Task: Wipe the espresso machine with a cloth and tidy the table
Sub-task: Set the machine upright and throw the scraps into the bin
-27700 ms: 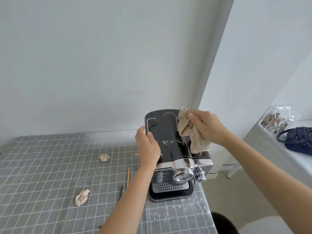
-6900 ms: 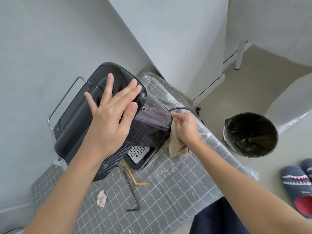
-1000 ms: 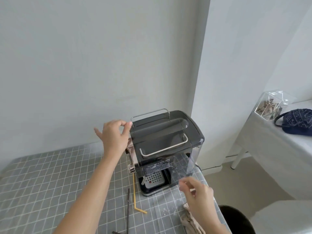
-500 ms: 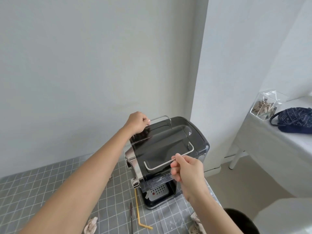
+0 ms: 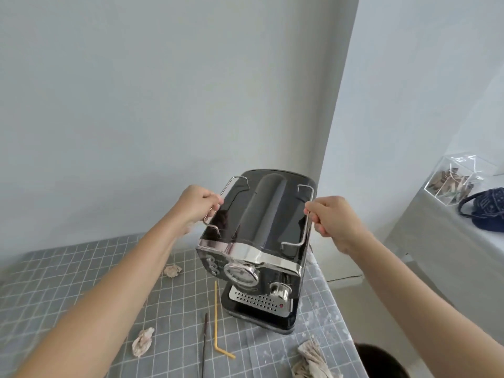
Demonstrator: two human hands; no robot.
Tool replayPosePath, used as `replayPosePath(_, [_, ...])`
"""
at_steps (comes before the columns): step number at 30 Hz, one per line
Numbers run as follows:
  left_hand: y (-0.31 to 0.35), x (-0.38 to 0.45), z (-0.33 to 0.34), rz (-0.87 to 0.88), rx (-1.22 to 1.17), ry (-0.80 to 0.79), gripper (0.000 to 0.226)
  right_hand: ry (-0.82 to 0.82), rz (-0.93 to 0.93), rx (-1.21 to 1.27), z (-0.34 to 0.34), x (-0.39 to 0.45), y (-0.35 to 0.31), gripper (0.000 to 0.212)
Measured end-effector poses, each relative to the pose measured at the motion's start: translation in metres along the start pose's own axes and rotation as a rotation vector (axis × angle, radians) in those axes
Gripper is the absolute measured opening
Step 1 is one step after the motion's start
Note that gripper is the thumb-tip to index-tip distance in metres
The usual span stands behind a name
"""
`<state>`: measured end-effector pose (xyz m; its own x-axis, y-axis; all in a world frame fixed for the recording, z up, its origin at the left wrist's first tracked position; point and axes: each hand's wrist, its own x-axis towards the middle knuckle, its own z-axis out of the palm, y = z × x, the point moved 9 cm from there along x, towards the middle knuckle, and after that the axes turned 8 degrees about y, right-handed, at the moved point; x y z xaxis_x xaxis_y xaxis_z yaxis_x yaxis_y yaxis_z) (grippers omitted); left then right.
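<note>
The black and chrome espresso machine (image 5: 261, 230) stands near the right end of the grey checked table (image 5: 54, 285), its front with gauge and drip tray turned toward me. My left hand (image 5: 197, 204) grips the wire rail on its top left side. My right hand (image 5: 331, 218) grips the wire rail on its top right side. The beige cloth (image 5: 312, 360) lies crumpled on the table at the front right, held by neither hand.
Two crumpled paper wads (image 5: 172, 270) (image 5: 142, 341) lie on the table. A yellow bent straw (image 5: 216, 315) and a dark straw (image 5: 205, 339) lie in front of the machine. A black bin (image 5: 381, 361) sits below the table's right edge. A white side table (image 5: 436, 241) holds a clear box and a blue bag.
The machine has been turned so its front faces me instead of its back. Both hands shifted along its wire rails; the right hand now holds the right rail.
</note>
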<state>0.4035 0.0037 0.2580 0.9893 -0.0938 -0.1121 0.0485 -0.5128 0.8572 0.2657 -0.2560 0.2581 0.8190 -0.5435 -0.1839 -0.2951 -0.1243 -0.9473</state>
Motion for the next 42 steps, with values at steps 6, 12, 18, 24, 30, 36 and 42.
replayPosePath(6, [-0.016, -0.04, -0.002, -0.123, -0.183, -0.006, 0.012, -0.117, -0.096, -0.172, 0.005, 0.04, -0.013, 0.029])
replayPosePath(12, [-0.025, -0.061, 0.008, -0.161, -0.185, 0.036, 0.015, -0.192, -0.157, -0.272, 0.01, 0.054, -0.002, 0.032])
replayPosePath(18, [-0.037, -0.072, 0.016, -0.192, -0.194, 0.048, 0.013, -0.265, -0.183, -0.353, 0.012, 0.052, 0.01, 0.033])
replayPosePath(24, [-0.035, -0.08, 0.016, -0.214, -0.187, -0.063, 0.014, -0.24, -0.416, -0.913, 0.012, 0.058, -0.021, 0.038])
replayPosePath(30, [-0.054, -0.092, -0.042, -0.152, -0.064, 0.002, 0.022, -0.058, -0.781, -0.951, 0.063, 0.004, -0.111, 0.021])
replayPosePath(36, [-0.186, -0.105, -0.112, -0.186, 0.373, 0.081, 0.03, -0.235, -1.053, -0.716, 0.174, -0.115, -0.141, 0.019])
replayPosePath(42, [-0.331, -0.117, -0.073, -0.152, 0.536, -0.081, 0.051, -0.515, -0.883, -0.753, 0.299, -0.152, -0.037, 0.017])
